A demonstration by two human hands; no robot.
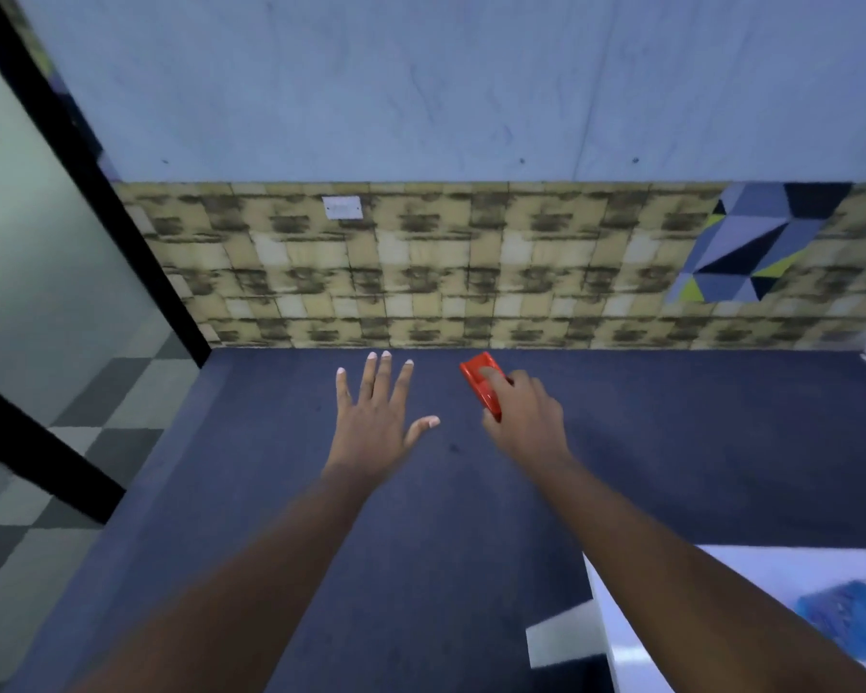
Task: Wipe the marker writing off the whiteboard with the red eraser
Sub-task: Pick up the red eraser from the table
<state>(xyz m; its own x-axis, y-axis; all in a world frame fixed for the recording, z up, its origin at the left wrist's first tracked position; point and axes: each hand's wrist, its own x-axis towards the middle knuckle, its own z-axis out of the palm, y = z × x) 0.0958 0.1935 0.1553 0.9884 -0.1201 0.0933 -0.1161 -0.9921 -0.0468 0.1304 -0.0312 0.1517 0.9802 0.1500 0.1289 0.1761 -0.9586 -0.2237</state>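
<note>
- Two hands reach out over the dark blue floor, and the whiteboard fills the wall above them.
- The right hand holds the red eraser. Its fingers are curled around it, with one finger lying on top.
- The left hand is just beside the eraser and holds nothing. Its fingers are straight and spread apart.
- The eraser is well below the whiteboard and does not touch it.
- I think the step now is to lift the eraser up to the board.
- Only faint, thin marks show on the whiteboard. I cannot read them.
- To do it well, keep a firm hold, lay the soft side flat on the board, and rub over each mark.
- Press evenly so no streaks stay.
</note>
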